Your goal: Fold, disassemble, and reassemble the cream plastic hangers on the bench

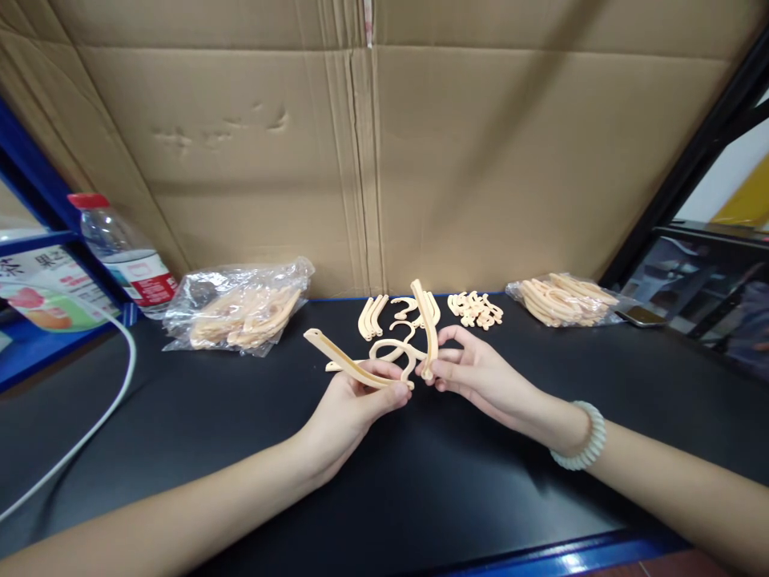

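My left hand (362, 401) pinches a beige hanger arm (336, 354), which slants up to the left from my fingers. My right hand (481, 373) grips a second hanger arm (428, 320), held nearly upright with its lower end between thumb and fingers. The two lower ends are close together; a curved beige piece (390, 344), apparently a hook, shows between them, and I cannot tell which arm it joins. Just behind, another beige hanger (332, 366) with a hook (402, 327) lies on the table (384, 497), partly hidden by my hands.
Loose hanger arms (372, 316) and a pile of small hooks (476, 308) lie at the back. Clear bags of beige parts sit left (240, 308) and right (561, 298). A red-capped bottle (129, 256), a white cable (114, 401) and a phone (642, 316) are around; cardboard (240, 160) stands behind.
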The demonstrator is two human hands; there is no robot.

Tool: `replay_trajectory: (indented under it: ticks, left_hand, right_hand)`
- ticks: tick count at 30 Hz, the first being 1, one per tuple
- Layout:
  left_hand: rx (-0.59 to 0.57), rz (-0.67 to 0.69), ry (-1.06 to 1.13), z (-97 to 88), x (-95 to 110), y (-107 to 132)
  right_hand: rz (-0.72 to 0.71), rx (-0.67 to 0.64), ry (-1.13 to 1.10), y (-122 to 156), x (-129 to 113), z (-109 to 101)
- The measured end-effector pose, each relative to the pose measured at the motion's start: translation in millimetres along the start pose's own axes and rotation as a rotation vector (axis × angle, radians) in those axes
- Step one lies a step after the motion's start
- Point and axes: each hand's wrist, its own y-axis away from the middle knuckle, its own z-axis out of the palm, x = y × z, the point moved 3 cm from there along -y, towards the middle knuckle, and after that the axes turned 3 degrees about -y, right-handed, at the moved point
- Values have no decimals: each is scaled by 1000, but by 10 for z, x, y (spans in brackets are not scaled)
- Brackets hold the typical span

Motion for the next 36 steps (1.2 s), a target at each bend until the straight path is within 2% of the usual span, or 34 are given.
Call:
replay_trajectory:
  ticks: [5, 18, 28, 36]
  left_hand:
    - [-46, 21, -25, 0, 13, -6]
    - [-144, 66, -108, 26, 42, -2]
    - [-79, 93, -94, 33, 15, 9]
    - [54, 85, -61, 34, 1, 49]
  right_hand:
    - [-19, -84, 107, 13, 27, 79]
    - [-78, -111, 280, 6, -16, 103]
    - [-189, -120, 401, 41, -42, 159]
    - [-253, -74, 429, 104, -47, 240]
